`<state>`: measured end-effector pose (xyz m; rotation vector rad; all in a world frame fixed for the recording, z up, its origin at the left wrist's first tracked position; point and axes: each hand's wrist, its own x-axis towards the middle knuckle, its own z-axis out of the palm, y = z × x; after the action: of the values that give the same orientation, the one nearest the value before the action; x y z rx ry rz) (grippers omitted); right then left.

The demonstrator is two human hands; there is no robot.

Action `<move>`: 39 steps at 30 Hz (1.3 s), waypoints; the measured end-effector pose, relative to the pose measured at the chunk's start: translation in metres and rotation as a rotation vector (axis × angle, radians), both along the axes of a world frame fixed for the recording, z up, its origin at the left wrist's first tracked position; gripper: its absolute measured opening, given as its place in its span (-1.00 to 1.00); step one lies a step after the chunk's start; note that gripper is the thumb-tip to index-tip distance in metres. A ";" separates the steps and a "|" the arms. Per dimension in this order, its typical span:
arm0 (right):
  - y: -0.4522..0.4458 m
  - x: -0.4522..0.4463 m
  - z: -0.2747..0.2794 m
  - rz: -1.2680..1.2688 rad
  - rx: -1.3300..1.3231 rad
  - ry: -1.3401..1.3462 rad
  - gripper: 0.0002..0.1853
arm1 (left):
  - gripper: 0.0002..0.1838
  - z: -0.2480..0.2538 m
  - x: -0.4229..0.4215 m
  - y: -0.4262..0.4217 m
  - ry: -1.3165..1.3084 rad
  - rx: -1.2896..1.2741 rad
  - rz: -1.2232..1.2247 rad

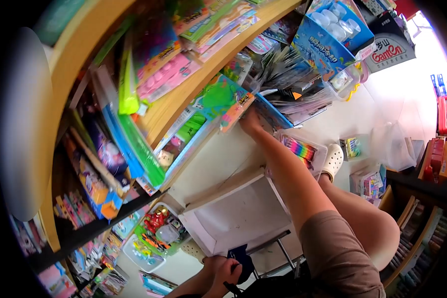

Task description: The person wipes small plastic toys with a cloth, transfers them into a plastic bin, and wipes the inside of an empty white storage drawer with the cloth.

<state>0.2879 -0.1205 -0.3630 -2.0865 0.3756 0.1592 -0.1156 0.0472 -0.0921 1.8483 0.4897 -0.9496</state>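
My right hand (251, 122) reaches forward at the end of a bare arm with a brown sleeve. It is beside the orange end of a colourful green-and-orange card (237, 112) and near the blue edge of a box of packets. Its fingers are mostly hidden, so its grip does not show. My left hand (228, 276) is low in the view, its fingers curled closed beside dark blue material (238, 259). Whatever it may hold is hidden. A white, shallow, open box (243, 211) lies between the two hands.
Wooden shelves (203, 69) full of packaged toys stand left. A blue display box (315, 47) and a packet-filled bin (288, 74) are ahead. Clear tubs (303, 149) and a toy-filled bin (159, 231) sit on the floor. My bent knee (382, 233) and white clog (334, 161) are right.
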 end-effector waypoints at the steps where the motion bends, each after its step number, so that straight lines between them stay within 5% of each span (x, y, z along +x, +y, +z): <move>1: 0.005 0.003 -0.007 -0.014 -0.026 -0.007 -0.11 | -0.86 -0.004 -0.001 0.004 0.001 -0.020 0.000; 4: 0.020 0.003 -0.016 -0.046 -0.177 -0.016 -0.10 | -0.86 -0.027 -0.017 0.012 -0.080 -0.047 -0.044; 9: 0.035 -0.004 -0.005 -0.106 -0.382 -0.071 -0.40 | -0.86 -0.022 -0.019 0.010 0.219 -0.030 0.054; 14: 0.038 -0.009 -0.006 -0.017 -0.440 0.046 -0.47 | -0.85 -0.007 0.009 0.003 0.386 -0.039 0.058; 21: 0.034 -0.056 0.000 0.259 -0.604 -0.170 -0.45 | -0.84 -0.007 0.007 0.001 0.043 -0.019 -0.056; 24: 0.038 -0.073 0.041 0.262 -0.358 0.052 -0.39 | -0.84 0.007 0.023 -0.006 0.008 -0.017 -0.053; 27: 0.038 -0.087 0.060 0.131 0.209 0.163 -0.38 | -0.84 0.022 0.034 -0.010 0.010 -0.031 -0.051; 30: 0.031 -0.105 0.094 -0.067 1.033 0.600 -0.43 | -0.82 0.037 0.040 -0.012 -0.036 -0.015 -0.038; 36: 0.009 -0.154 0.195 0.290 1.610 0.800 -0.54 | -0.82 0.042 0.032 -0.009 -0.257 -0.129 0.217; 39: 0.003 -0.178 0.248 0.401 1.565 0.846 -0.56 | -0.85 0.062 0.034 -0.010 -0.268 -0.233 0.478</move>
<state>0.1099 -0.1176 -0.1148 -0.4232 0.1700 1.1615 -0.0821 0.0371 -0.0302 1.5207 0.5918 -0.4111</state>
